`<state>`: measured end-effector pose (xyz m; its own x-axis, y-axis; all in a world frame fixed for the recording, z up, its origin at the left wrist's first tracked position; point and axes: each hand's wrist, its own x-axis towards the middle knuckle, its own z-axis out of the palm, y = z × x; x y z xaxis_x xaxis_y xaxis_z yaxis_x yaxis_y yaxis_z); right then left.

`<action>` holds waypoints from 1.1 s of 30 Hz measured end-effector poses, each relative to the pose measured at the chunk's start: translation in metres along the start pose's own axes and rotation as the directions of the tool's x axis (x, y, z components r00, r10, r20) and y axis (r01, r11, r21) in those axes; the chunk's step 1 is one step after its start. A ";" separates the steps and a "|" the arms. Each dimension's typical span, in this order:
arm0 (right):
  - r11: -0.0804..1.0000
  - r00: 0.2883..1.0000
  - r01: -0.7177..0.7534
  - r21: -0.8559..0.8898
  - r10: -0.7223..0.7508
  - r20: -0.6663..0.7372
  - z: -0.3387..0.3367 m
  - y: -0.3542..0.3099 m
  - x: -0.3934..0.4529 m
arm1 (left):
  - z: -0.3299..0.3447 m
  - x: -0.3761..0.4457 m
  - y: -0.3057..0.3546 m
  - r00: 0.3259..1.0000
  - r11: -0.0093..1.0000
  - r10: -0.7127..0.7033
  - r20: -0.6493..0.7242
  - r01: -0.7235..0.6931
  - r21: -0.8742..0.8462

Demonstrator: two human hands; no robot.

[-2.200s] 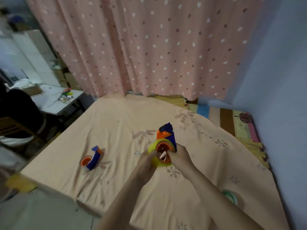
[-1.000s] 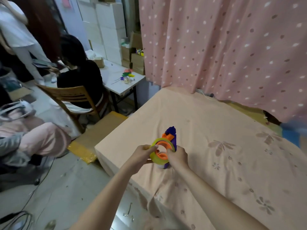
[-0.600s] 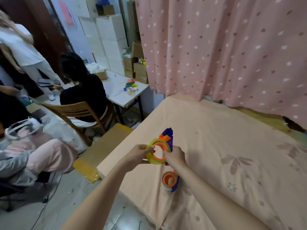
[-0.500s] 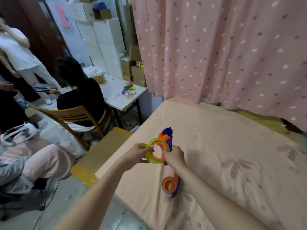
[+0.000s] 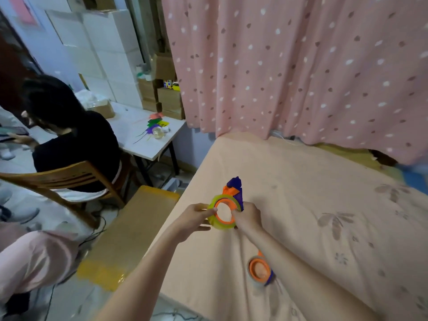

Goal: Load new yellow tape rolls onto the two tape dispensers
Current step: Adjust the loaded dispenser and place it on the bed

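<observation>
Both hands pinch one blue-and-orange plastic tape dispenser (image 5: 235,193) held in the air above the peach floral bedsheet (image 5: 324,205) — the left hand (image 5: 192,220) grips the rim of the yellow tape roll (image 5: 222,224) seated on its orange hub, and the right hand (image 5: 247,216) closes on the roll's other side by the blue body. A second orange-and-blue dispenser (image 5: 260,271) lies flat on the sheet, partly behind the right forearm — near the bed's edge.

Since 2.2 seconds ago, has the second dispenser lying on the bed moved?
Cannot tell. The second dispenser still lies on the bedsheet; its shift in the picture comes from the head camera turning left, and the curtain shifted too.
</observation>
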<state>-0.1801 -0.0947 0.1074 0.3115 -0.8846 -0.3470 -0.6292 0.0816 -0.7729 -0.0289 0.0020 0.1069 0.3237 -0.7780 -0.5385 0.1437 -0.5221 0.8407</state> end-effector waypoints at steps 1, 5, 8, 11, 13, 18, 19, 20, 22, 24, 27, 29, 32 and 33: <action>1.000 0.999 -0.028 -0.009 0.028 -0.019 0.009 -0.003 -0.003 | -0.009 0.004 -0.004 0.999 1.000 -0.013 0.029 0.013 0.005; 0.990 0.990 -0.131 -0.058 0.128 -0.062 0.046 -0.019 -0.014 | -0.047 0.013 -0.021 0.994 0.998 -0.060 0.089 0.062 -0.015; 0.980 0.979 -0.182 -0.081 0.173 -0.106 0.068 -0.028 -0.020 | -0.070 0.019 -0.027 0.989 0.996 -0.092 0.118 0.091 0.011; 0.968 0.967 -0.232 -0.092 0.219 -0.131 0.082 -0.031 -0.027 | -0.080 0.021 -0.035 0.984 0.994 -0.108 0.143 0.109 -0.001; 0.960 0.958 -0.261 -0.103 0.245 -0.148 0.088 -0.029 -0.029 | -0.082 0.020 -0.041 0.980 0.991 -0.124 0.157 0.129 -0.023; 0.930 0.938 -0.334 -0.154 0.312 -0.149 0.102 -0.012 -0.035 | -0.074 0.027 -0.065 0.972 0.982 -0.188 0.143 0.189 0.008; 0.927 0.936 -0.343 -0.155 0.322 -0.142 0.105 -0.006 -0.036 | -0.072 0.028 -0.069 0.971 0.980 -0.198 0.134 0.196 0.027; 0.924 0.935 -0.348 -0.159 0.329 -0.134 0.108 -0.001 -0.036 | -0.071 0.030 -0.073 0.969 0.978 -0.208 0.130 0.204 0.043; 0.917 0.933 -0.358 -0.176 0.342 -0.114 0.112 0.007 -0.036 | -0.070 0.035 -0.080 0.966 0.973 -0.226 0.125 0.219 0.071; 0.907 0.932 -0.361 -0.215 0.350 -0.088 0.113 0.013 -0.034 | -0.071 0.039 -0.085 0.961 0.966 -0.252 0.116 0.244 0.086; 0.895 0.931 -0.364 -0.258 0.358 -0.071 0.116 0.022 -0.029 | -0.072 0.047 -0.094 0.951 0.956 -0.289 0.111 0.280 0.091; 0.902 0.929 -0.367 -0.229 0.366 -0.049 0.120 0.027 -0.024 | -0.070 0.052 -0.099 0.947 0.950 -0.306 0.102 0.297 0.096; 0.902 0.927 -0.374 -0.217 0.372 -0.051 0.127 0.035 -0.016 | -0.068 0.060 -0.108 0.941 0.942 -0.327 0.084 0.318 0.104; 0.899 0.926 -0.376 -0.223 0.375 -0.053 0.129 0.037 -0.013 | -0.067 0.064 -0.110 0.940 0.941 -0.331 0.077 0.323 0.104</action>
<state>-0.1156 -0.0213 0.0148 0.0153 -0.8125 -0.5828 -0.8419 0.3039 -0.4458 0.0387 0.0332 -0.0166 0.1847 -0.5856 -0.7893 0.1421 -0.7787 0.6111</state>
